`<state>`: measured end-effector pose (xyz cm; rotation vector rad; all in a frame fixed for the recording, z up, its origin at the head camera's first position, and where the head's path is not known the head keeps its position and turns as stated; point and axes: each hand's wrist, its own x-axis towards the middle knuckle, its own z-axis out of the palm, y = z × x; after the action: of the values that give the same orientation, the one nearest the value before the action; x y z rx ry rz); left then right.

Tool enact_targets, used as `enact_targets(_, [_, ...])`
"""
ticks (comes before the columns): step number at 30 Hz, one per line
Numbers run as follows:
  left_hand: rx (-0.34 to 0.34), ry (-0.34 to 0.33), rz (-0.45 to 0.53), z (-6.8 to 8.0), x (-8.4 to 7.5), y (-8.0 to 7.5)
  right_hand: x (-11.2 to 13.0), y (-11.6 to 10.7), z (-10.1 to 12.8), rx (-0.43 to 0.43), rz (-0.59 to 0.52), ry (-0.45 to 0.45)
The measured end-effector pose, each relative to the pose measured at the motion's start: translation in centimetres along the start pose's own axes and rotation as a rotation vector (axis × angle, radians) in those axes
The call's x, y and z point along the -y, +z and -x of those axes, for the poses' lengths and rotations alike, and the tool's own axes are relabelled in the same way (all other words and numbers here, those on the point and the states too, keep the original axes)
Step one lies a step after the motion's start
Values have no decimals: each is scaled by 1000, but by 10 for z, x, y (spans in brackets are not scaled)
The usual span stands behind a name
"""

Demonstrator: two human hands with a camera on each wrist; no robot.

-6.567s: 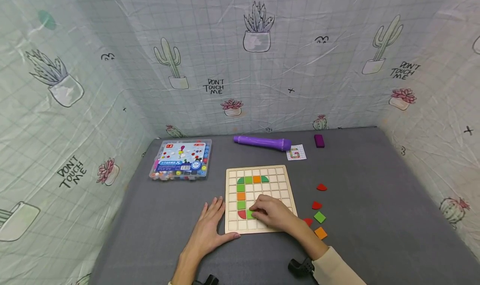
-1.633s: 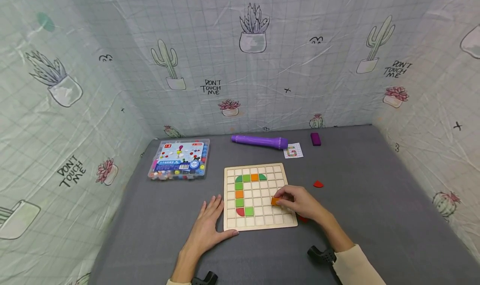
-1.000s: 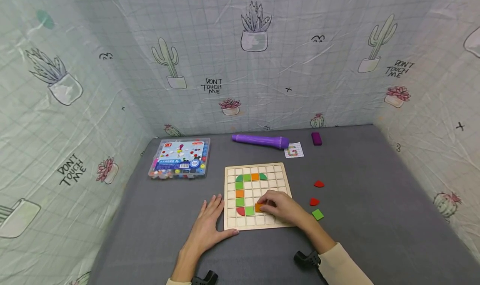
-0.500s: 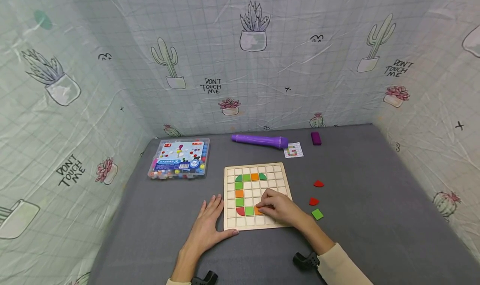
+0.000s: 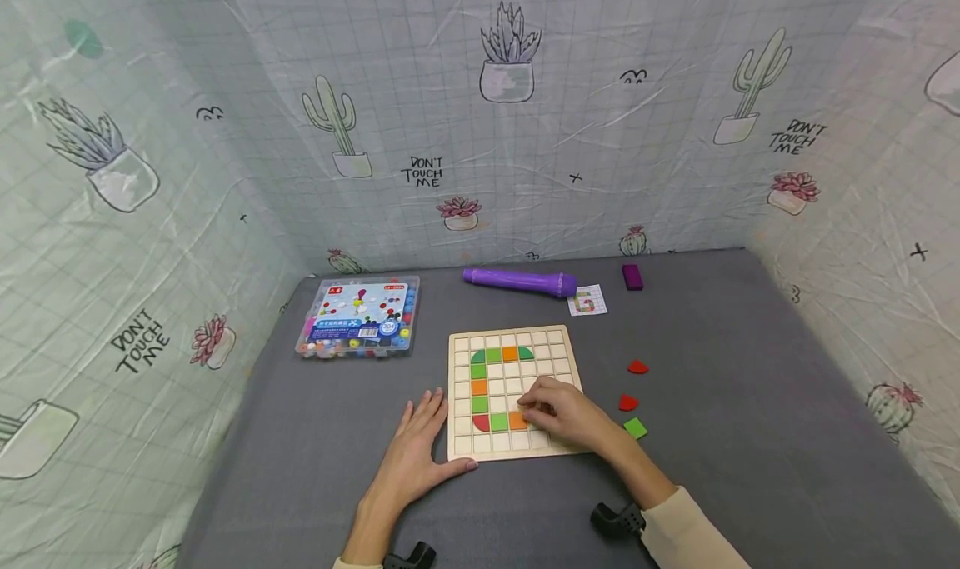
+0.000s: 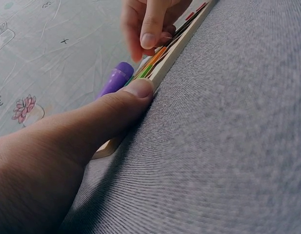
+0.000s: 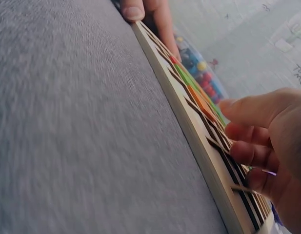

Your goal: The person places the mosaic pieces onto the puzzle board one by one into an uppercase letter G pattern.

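Note:
A wooden grid board (image 5: 461, 446) lies flat on the table, with green, orange and red tiles set in some of its cells. My left hand (image 5: 415, 446) rests at its left side, fingers spread; in the left wrist view the thumb (image 6: 140, 88) touches the front edge. Over the board's lower middle is my right hand (image 5: 566, 415), its fingers loosely bent. An orange tile (image 5: 517, 421) sits in a cell beside a green tile (image 5: 499, 421), just by the right fingertips. In the right wrist view, nothing shows between the thumb (image 7: 233, 107) and fingers, apart from the orange tile (image 7: 201, 103).
Right of the board lie two red pieces (image 5: 628, 402) and a green tile (image 5: 636, 428). Behind it are a purple microphone-shaped tube (image 5: 521, 282), a pattern card (image 5: 587, 300) and a dark purple block (image 5: 633, 277). A clear box of beads (image 5: 360, 317) stands back left.
My right hand brought the orange tile from the right of the board, set it beside the green tile and let go. The fingers have shifted slightly off it. The left hand stays put.

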<state>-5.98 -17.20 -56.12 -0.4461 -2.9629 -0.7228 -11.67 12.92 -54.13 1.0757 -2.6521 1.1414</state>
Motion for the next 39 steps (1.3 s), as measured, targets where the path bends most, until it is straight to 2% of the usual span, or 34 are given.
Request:
enact_targets(8, [8,-2,4,0,0,0,-13,-13,10,-101,-42,-31])
enact_targets(12, [27,-13,1,0,0,-1,-20,-22,15,-142,-46,-8])
enact_targets(22, [46,-34,8,-1,1,0,-36,-53,35,-239,29,228])
enact_targets(29, [50,-42,8,-1,1,-1,-53,-67,45,-326,108,292])
enact_targets(35, [36,-24,5,-1,0,-1,-63,-76,54,-392,150,356])
enact_targets(39, [42,-20,8,-1,0,-2,-70,-79,59,-412,179,412])
